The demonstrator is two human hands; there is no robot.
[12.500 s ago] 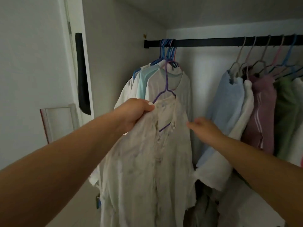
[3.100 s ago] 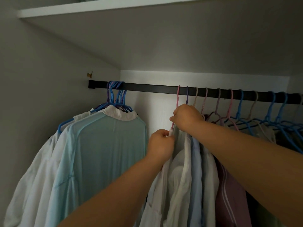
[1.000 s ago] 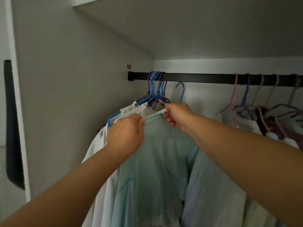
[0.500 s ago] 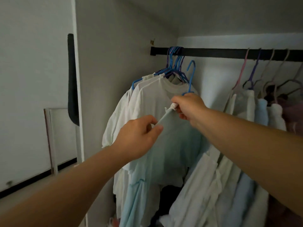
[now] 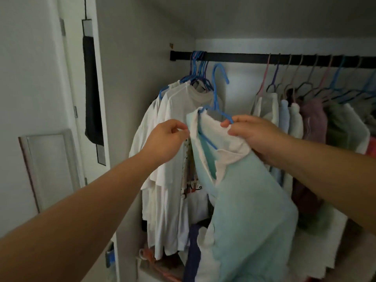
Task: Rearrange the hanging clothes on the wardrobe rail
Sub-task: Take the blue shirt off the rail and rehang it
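Pale-blue shirt (image 5: 250,210) is hanging off the rail, carried in front of the wardrobe on a blue hanger (image 5: 215,94), hook free in the air below the black rail (image 5: 244,57). White collar is bunching and sliding off the hanger's right arm. Right hand (image 5: 256,137) is gripping collar and hanger arm together; left hand (image 5: 165,142) is pinching the shirt's left shoulder edge.

Risks, as judged: the shirt is sitting crooked, so a loosening pinch could be letting it slide off the hanger. The free hook could be snagging the crowded hooks of the white T-shirts (image 5: 168,139) at the rail's left end. The right-hand group of garments (image 5: 313,121) is leaving an open gap for rehanging.
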